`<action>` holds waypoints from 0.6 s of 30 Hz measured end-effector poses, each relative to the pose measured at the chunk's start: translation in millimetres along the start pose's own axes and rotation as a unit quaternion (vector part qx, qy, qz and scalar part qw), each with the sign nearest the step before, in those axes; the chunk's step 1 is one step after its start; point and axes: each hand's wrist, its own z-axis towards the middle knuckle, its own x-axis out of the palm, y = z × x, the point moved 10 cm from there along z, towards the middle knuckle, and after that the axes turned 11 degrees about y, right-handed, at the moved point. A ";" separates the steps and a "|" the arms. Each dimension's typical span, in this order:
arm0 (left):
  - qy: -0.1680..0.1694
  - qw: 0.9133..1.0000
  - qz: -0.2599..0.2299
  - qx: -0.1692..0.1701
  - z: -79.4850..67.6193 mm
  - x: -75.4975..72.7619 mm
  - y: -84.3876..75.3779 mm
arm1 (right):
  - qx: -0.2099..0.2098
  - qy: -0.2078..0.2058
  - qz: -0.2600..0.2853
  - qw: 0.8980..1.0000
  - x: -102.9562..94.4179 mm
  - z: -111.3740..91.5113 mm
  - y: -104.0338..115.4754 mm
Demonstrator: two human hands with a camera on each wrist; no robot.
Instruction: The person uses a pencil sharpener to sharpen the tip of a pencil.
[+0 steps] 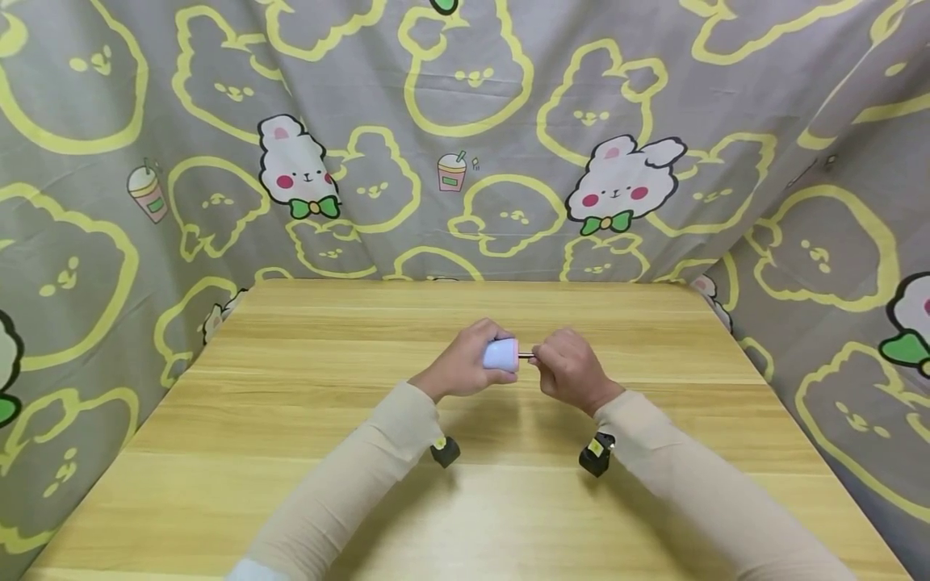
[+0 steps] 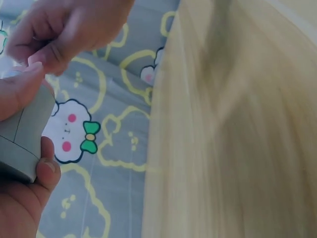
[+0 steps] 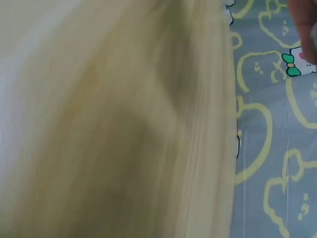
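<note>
Above the table, my left hand (image 1: 465, 363) grips a tapered light-blue body (image 1: 501, 355) with a pink rim, thumb and fingers on opposite sides. A thin dark rod (image 1: 526, 355) sticks out of its rimmed end. The curled fingers of my right hand (image 1: 570, 367) pinch the rod's outer end. In the left wrist view the body (image 2: 25, 129) looks greyish, with a seam and a darker base, and the right hand (image 2: 74, 29) is close to its top. At the right wrist view's upper right edge, part of a hand (image 3: 302, 25) shows; the rod is not visible there.
A wooden table (image 1: 508, 516) lies under both hands. Behind it and at its sides hangs a grey curtain (image 1: 508, 153) with yellow outlines and rabbit heads. Small black wrist cameras (image 1: 446, 452) hang below both forearms.
</note>
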 end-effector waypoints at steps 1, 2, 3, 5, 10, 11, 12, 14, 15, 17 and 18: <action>-0.002 1.000 0.006 0.003 -0.6 -0.1 0.1 | 0.016 0.010 0.020 1.000 2.8 0.0 -2.3; -0.004 1.000 0.011 0.007 -1.4 -0.2 0.1 | 0.033 0.020 0.039 0.998 5.5 0.1 -4.5; -0.006 1.000 0.018 0.011 -2.1 -0.5 0.2 | 0.052 0.031 0.060 0.996 7.9 0.4 -6.9; -0.012 0.999 0.027 0.019 -3.9 -1.7 -0.9 | 0.099 0.055 0.095 0.989 12.8 0.9 -12.8; -0.038 0.997 0.047 0.047 -6.8 -8.3 -7.5 | 0.239 0.119 0.183 0.946 20.7 4.0 -29.6; -0.042 0.996 0.051 0.053 -7.0 -9.3 -8.8 | 0.273 0.139 0.208 0.929 23.7 3.6 -33.9; -0.046 0.996 0.056 0.060 -7.1 -9.8 -10.1 | 0.309 0.158 0.242 0.906 27.6 2.1 -38.4; -0.050 0.994 0.066 0.073 -7.0 -8.8 -12.2 | 0.394 0.204 0.324 0.836 38.6 -5.2 -46.4; -0.049 0.993 0.073 0.079 -6.8 -7.3 -12.8 | 0.438 0.226 0.363 0.791 44.3 -11.2 -49.0; -0.045 0.991 0.085 0.088 -5.8 -3.2 -13.4 | 0.511 0.262 0.420 0.703 52.2 -23.5 -51.2; -0.044 0.991 0.087 0.091 -5.4 -1.5 -13.4 | 0.540 0.274 0.433 0.668 53.6 -28.5 -52.0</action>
